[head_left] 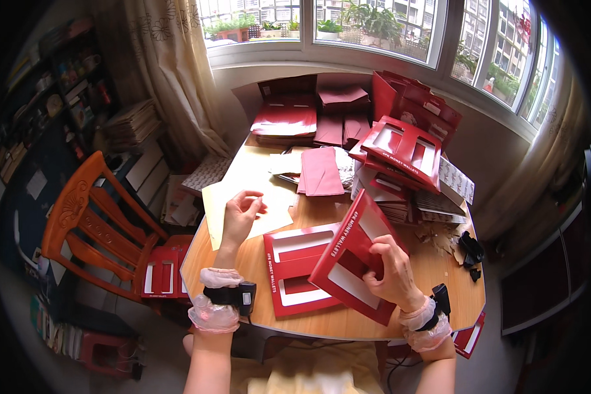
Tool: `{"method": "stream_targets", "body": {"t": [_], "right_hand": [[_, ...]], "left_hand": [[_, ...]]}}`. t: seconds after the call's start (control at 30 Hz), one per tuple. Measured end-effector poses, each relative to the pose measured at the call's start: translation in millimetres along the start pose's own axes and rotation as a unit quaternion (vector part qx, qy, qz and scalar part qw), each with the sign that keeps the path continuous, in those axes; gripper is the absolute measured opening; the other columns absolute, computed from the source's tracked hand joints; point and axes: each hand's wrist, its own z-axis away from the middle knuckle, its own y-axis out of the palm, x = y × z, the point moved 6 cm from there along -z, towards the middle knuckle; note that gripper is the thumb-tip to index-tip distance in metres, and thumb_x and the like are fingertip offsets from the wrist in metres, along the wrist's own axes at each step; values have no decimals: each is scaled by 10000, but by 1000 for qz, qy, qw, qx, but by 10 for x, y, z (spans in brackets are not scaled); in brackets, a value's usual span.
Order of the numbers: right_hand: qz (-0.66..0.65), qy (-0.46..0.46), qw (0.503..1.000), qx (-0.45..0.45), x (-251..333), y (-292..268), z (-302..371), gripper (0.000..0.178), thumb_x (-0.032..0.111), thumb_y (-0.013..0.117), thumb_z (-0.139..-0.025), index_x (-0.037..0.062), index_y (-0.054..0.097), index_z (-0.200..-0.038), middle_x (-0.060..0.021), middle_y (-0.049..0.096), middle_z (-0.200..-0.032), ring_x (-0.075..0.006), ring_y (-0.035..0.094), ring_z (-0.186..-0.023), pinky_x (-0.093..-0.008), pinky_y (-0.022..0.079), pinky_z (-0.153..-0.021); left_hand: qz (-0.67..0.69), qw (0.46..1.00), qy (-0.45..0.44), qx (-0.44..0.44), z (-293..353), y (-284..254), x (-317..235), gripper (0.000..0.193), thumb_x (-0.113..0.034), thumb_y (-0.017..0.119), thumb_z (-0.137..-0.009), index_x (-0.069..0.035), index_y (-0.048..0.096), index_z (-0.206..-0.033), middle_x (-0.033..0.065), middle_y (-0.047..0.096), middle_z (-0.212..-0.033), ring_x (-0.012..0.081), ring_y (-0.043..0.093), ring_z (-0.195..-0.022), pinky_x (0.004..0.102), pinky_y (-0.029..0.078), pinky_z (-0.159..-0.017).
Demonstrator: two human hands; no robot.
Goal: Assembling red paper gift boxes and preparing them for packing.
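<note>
My right hand [393, 270] grips a red flat cardboard box [356, 253] with white window panels, its fingers curled through a cut-out in the front. The box is tilted, its lower left part over a similar red box [295, 266] lying flat on the table. To the left, my left hand [244, 213] is raised over a pale yellow sheet [218, 213]. Its fingers are curled in toward the thumb; anything between them is too small or hidden to make out. Pink envelopes [320, 172] lie stacked just beyond the hands.
More red boxes [404, 152] are piled at the back right, and red packs [284, 118] are stacked at the back left. Brown scraps and a black crumpled item [470, 249] lie at the table's right edge. A wooden chair [102, 226] stands at left, with a red box on its seat.
</note>
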Motion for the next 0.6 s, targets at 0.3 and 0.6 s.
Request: {"method": "stream_targets", "body": {"t": [0.3,0.6], "right_hand": [[53,-5,997,57,129,90,-45,314,-41,622,-589,34,498,-867,-139,525,-893,-348,537,-782,-426,470,-700],[85,-61,982,154,110,289,74,296,19,662,-604,47,544,-874,-126,533,-942,-312,551,-829,-413,467,-741]], "left_hand": [[-566,735,-140,-347,180,-1167,350,655,-387,801,-803,-45,538,-1296,199,577,-1295,425,508,-1223,468,444,-1040],[-459,838,-152,-254,101,-1239,443,598,-418,855,-747,4,630,-1106,220,713,-1088,382,678,-1054,485,525,-903]]}}
